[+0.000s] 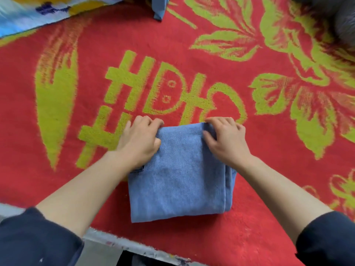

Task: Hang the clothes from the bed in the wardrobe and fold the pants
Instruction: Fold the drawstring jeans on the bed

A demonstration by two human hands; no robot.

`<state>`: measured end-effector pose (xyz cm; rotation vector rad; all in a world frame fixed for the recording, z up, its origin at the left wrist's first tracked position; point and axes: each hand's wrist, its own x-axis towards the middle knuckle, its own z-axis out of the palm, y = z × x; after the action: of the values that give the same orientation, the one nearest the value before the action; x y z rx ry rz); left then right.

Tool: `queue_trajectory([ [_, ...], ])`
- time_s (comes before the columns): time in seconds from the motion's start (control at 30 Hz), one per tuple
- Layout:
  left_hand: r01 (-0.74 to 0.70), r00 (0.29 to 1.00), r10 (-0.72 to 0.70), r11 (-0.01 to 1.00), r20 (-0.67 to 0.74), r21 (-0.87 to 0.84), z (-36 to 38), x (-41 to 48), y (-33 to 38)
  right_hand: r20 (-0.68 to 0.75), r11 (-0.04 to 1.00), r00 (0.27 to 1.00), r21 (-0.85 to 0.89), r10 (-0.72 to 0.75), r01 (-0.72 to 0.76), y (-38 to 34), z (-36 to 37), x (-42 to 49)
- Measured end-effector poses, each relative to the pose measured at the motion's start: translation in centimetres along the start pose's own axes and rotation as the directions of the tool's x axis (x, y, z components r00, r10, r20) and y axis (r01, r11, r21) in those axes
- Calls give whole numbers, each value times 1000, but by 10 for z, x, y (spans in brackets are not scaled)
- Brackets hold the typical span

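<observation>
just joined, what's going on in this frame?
A person is folding blue denim pants on a red blanket with yellow-green patterns. The pants lie in a compact folded rectangle near the blanket's near edge. The left hand and right hand each grip a far corner of the bundle, fingers curled over its far edge. Another piece of blue cloth sits at the top of the view, mostly cut off, so I cannot tell what it is.

Red blanket (96, 45) free all round folded jeans (180, 179); blue garment (160, 8) far edge.
</observation>
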<state>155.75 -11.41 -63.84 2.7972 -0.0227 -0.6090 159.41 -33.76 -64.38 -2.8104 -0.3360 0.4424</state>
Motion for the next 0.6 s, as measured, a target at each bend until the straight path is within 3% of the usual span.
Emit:
queue_trajectory([
  [0.17, -7, 992, 6, 1000, 126, 11, 33, -11, -3, 294, 994, 950, 65, -105, 90, -16, 22, -5],
  [0.4, -26, 957, 49, 996, 286, -81, 31, 32, -19, 522, 993, 853, -95, -12, 72, -27, 19, 49],
  [0.6, 81, 953, -15, 976, 304, -204, 31, 36, -21, 547, 982, 836, -175, 42, 65, -38, 16, 68],
])
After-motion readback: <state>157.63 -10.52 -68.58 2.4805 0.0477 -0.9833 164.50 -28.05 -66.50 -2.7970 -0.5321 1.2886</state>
